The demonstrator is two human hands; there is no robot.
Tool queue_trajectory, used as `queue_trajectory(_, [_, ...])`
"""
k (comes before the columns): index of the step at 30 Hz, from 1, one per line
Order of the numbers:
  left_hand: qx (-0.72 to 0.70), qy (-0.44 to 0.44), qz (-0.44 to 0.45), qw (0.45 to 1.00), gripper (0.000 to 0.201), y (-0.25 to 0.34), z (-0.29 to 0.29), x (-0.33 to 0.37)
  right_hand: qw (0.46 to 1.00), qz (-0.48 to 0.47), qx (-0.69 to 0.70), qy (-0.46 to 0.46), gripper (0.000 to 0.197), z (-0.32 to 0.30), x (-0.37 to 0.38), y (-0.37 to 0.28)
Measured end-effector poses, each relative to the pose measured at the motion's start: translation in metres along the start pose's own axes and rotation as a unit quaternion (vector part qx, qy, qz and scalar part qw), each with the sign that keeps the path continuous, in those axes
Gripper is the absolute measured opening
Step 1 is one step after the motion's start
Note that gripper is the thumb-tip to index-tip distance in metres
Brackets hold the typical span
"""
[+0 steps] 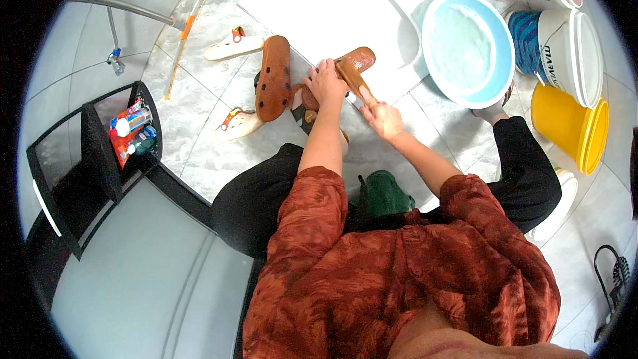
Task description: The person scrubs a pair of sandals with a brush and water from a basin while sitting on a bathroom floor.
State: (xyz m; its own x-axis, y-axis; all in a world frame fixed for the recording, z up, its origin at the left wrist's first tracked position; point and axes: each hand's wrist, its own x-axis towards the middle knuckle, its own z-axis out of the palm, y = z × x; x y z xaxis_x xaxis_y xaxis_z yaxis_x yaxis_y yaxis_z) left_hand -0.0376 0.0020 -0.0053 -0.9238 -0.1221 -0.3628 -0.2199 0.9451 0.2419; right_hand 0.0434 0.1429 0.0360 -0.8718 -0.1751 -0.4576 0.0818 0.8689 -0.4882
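My left hand is closed on a wet brown slipper, pressed at the edge of the white basin. In my right hand is the end of a long brown handled tool, which looks like a scrubbing brush. It lies against the slipper near my left fingers; its bristles are hidden. Left of my hands is another brown slipper with dark holes along its side. White clogs with orange straps lie beyond it, one upper and one lower. A dark and brown sandal is partly covered by my left wrist.
A light blue tub of cloudy water stands right of the white basin. White buckets and a yellow bucket line the right side. At left are a black shelf with toiletries and a long stick.
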Motion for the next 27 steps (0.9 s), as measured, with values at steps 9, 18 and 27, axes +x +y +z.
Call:
queue_trajectory(9, [-0.015, -0.044, 0.014, 0.999, 0.071, 0.019, -0.018, -0.001, 0.99, 0.132, 0.013, 0.044, 0.053, -0.05, 0.07, 0.032])
queue_trajectory(18, [-0.026, -0.049, 0.016, 0.998, 0.076, 0.018, -0.021, -0.004, 0.996, 0.084, 0.041, -0.008, 0.052, -0.042, 0.038, 0.018])
queue_trajectory(27, [-0.026, -0.051, 0.0, 0.998, 0.079, 0.009, -0.016, -0.002, 0.999, 0.033, 0.031, -0.004, 0.05, -0.01, 0.012, 0.009])
